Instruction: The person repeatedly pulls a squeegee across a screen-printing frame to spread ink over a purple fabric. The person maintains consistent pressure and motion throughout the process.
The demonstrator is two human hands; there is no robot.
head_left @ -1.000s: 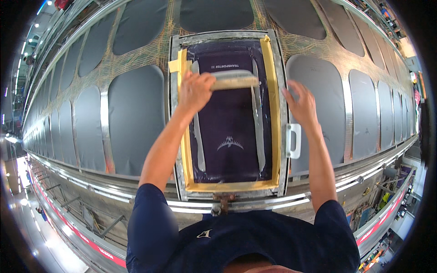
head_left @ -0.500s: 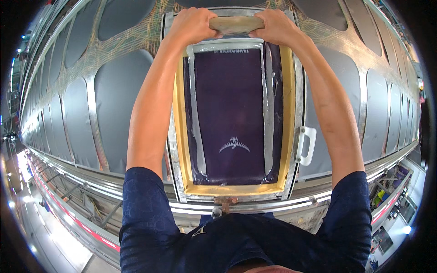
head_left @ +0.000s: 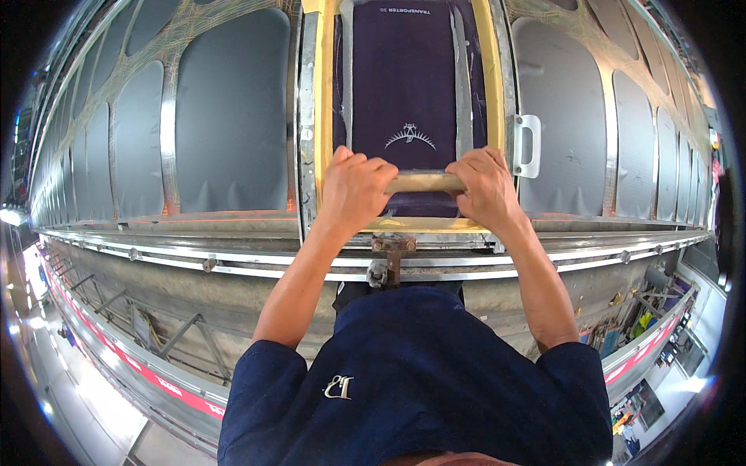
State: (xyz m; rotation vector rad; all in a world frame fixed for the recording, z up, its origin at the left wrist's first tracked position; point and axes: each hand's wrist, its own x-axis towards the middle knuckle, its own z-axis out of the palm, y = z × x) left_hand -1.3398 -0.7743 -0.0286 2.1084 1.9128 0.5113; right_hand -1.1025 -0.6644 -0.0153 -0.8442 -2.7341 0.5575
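Observation:
My left hand and my right hand are both closed round a squeegee, one at each end of its pale wooden handle. It lies crosswise over the near part of a screen printing frame. Yellow tape lines the inside of the frame, around a dark purple screen. A white crest-like emblem shows on the screen just beyond the squeegee, with small lettering at the far end. Grey streaks of ink run along both sides. The squeegee's blade edge is hidden.
A white handle juts from the frame's right side. Dark grey panels lie in rows on the long table to either side. Metal rails run along the table's near edge, with a bracket in front of the frame.
Both hands have drawn the squeegee from the far end of the screen to its near end, toward my body. My view has shifted too, so the frame sits higher in the picture.

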